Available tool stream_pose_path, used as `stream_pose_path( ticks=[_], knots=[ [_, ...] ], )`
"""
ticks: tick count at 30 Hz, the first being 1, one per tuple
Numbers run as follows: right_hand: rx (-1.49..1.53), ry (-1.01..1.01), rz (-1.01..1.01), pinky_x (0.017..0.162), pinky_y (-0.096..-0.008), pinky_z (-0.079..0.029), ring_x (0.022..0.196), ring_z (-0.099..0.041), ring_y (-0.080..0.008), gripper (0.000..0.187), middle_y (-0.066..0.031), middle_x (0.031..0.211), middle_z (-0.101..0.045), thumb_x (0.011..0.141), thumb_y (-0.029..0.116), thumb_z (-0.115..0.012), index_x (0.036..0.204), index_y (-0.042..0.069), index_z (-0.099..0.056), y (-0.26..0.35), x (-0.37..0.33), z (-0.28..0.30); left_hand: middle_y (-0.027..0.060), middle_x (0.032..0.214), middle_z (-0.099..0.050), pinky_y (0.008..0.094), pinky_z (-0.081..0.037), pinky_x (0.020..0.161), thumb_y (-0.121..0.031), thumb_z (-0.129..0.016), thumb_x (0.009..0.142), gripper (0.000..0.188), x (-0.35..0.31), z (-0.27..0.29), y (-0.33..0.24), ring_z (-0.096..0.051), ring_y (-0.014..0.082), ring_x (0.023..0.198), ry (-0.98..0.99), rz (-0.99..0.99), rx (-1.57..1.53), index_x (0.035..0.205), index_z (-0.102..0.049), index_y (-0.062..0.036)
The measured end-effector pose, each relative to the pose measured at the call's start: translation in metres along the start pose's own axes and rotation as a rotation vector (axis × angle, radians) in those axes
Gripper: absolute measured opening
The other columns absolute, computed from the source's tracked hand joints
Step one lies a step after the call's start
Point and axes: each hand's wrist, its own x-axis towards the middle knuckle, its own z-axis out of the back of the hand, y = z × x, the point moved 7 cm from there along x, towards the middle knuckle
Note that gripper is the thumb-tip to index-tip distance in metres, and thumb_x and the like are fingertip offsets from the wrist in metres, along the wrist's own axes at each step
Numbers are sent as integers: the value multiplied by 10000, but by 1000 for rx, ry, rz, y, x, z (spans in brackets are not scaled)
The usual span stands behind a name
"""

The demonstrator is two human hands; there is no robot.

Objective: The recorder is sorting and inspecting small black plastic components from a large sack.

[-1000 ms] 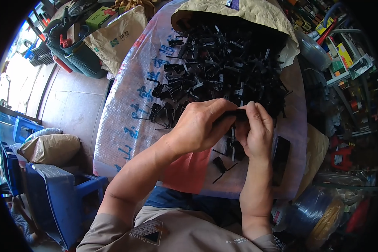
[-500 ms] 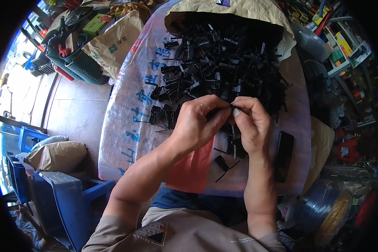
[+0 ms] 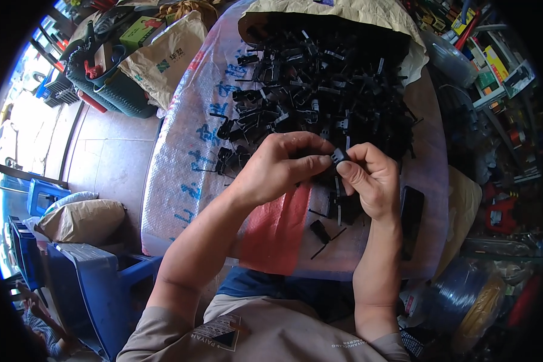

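Note:
Between my two hands is a small black plastic part (image 3: 339, 157) with slots in its face. My left hand (image 3: 285, 166) pinches it from the left with thumb and forefinger. From the right, my right hand (image 3: 371, 178) grips its other side, thumb in front and fingers curled. Beyond my hands spreads a big heap of similar black plastic parts (image 3: 295, 90), some with thin strips sticking out. One loose black part (image 3: 320, 229) with thin strips lies apart from the heap, nearer to me, left of my right forearm.
The heap rests on a white woven sack (image 3: 181, 175) with a red stripe. A dark phone (image 3: 411, 220) lies right of my right forearm. An opened brown paper bag (image 3: 344, 15) stands behind the heap. A blue plastic stool (image 3: 90, 289) is at lower left; cluttered shelves (image 3: 501, 66) line the right.
My hands have drawn slightly apart, the right one moving right. The black part between them has turned, so its slotted face now shows.

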Motion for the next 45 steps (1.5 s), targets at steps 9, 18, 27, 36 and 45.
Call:
stream_pose_path(
  ticks=[9,18,27,36,45],
  knots=[
    [81,55,-113,530,-187,-476,578,-568,-45,58,-11,717,-618,913,47,-624,929,-9,-628,-8,3,-6,87,907,-679,262,-517,734,-120,-654,858,353,0,-5,-16,-619,100,823,-7,-281,561,1173,-615,36],
    [-98,32,-160,499,-191,-433,565,-553,-36,77,-3,695,-613,890,53,-649,904,-16,-617,3,-3,-5,78,836,-662,234,-494,649,-130,-624,833,257,7,5,4,-608,107,712,-4,-109,157,1041,-641,19],
    [-543,58,-59,554,-299,-482,578,-620,-202,223,-129,687,-614,780,-18,-651,994,-6,-589,5,-8,-13,126,853,-660,284,-518,489,-179,-611,909,208,15,21,16,-699,252,707,52,18,-588,1057,-580,-35],
    [-322,-237,508,685,-264,-558,768,-679,-186,115,-137,956,-654,877,-69,-627,984,-33,-653,41,-10,-4,113,860,-658,273,-509,452,-204,-601,914,166,12,24,16,-674,201,672,9,34,-523,946,-585,-43],
    [-172,-82,357,733,-265,-554,815,-676,-169,85,-98,922,-663,876,-59,-639,952,-21,-636,31,-4,-20,62,841,-666,233,-502,598,-121,-663,869,333,4,14,7,-587,91,646,-78,69,-128,1163,-627,30]
  ],
)
